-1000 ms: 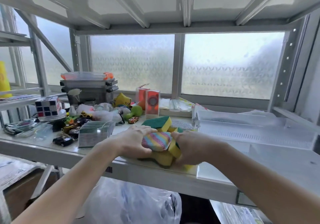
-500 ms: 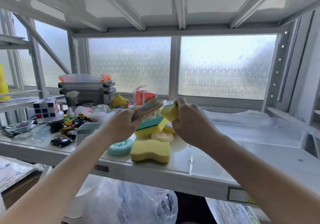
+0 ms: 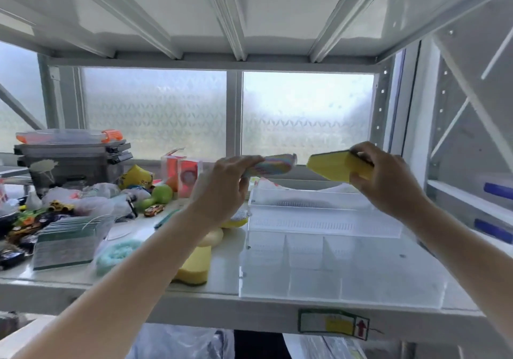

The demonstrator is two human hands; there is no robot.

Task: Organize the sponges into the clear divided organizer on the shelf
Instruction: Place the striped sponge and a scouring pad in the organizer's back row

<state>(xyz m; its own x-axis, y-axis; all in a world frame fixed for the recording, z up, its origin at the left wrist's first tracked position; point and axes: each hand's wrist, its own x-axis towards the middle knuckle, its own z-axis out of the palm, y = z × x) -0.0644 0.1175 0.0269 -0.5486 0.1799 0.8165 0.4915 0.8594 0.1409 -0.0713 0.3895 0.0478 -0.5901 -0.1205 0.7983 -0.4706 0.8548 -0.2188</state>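
My left hand grips a rainbow-striped sponge, held flat in the air above the back left corner of the clear divided organizer. Further right, my right hand holds a yellow sponge with a dark green scouring side over the organizer's back half. Nothing lies in the organizer's front compartments. On the shelf to its left lie a large yellow sponge, a pale yellow round sponge, another yellow sponge and a teal ring-shaped scrubber.
Left part of the shelf is crowded: stacked grey boxes, toy cars, a green ball, red cartons, a stack of clear cases. A frosted window stands behind; the upper shelf's underside hangs low overhead.
Both hands lifted their sponges from the pile and moved right and apart; they now hover over the organizer. The view has shifted right as well.
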